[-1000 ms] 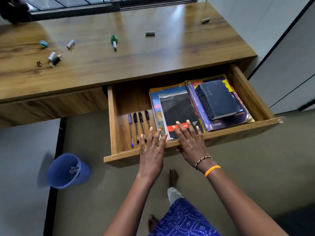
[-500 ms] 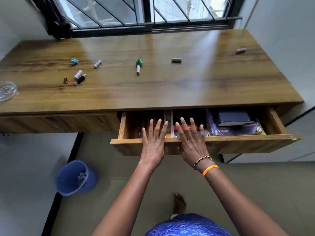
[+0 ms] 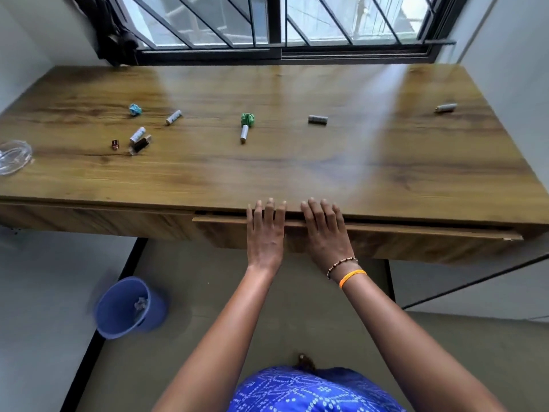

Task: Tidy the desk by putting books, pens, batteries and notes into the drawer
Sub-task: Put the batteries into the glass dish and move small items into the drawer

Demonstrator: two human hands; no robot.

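drawer [image 3: 386, 236] now nearly closed, hands pressing

Both forearms are bare from the lower edge of the view up to the wrists, with no sleeves showing. The left hand [image 3: 265, 233] wears nothing: no ring, band or watch. The right hand [image 3: 326, 233] has two things on its wrist, just behind the hand: nearer the hand, a thin bracelet [image 3: 341, 264] of small dark and pale beads; behind it, toward the elbow, a plain orange band [image 3: 352, 276] that looks smooth and rubbery. Lower down between the arms is a bright blue garment [image 3: 315, 392] with a fine white dotted pattern laid out in crossing diamond lines.
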